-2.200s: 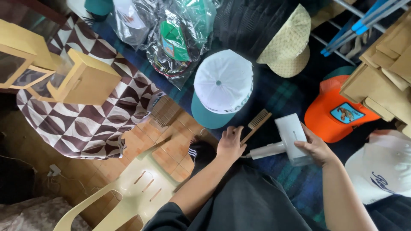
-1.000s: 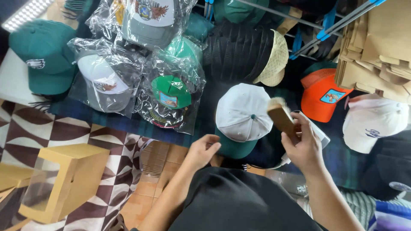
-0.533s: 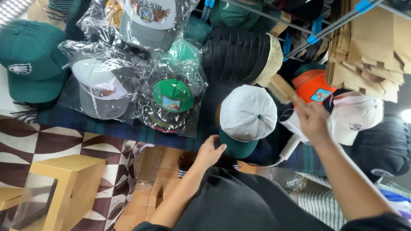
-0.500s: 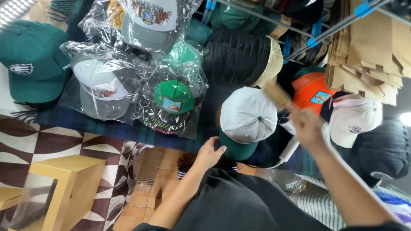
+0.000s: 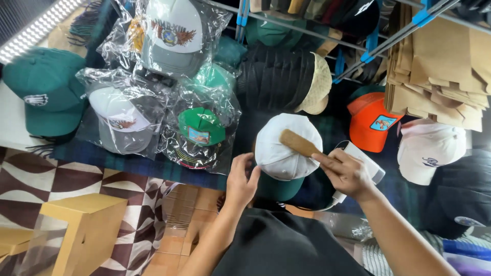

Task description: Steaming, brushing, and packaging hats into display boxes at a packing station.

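A white cap with a teal brim lies on a dark plaid cloth in front of me. My right hand grips a wooden brush by its handle, and the brush head rests on the cap's white crown. My left hand touches the cap's left edge, fingers curled against it. A white handheld device lies under my right hand, mostly hidden.
Several caps in clear plastic bags lie left of the cap, and a teal cap at far left. An orange cap and a white cap lie right. Brown paper bags hang above. A yellow stool stands lower left.
My right hand lifted the brush off the cloth, swung it up and right, then brought it down onto the cap's crown. My left hand moved up to the cap's edge.
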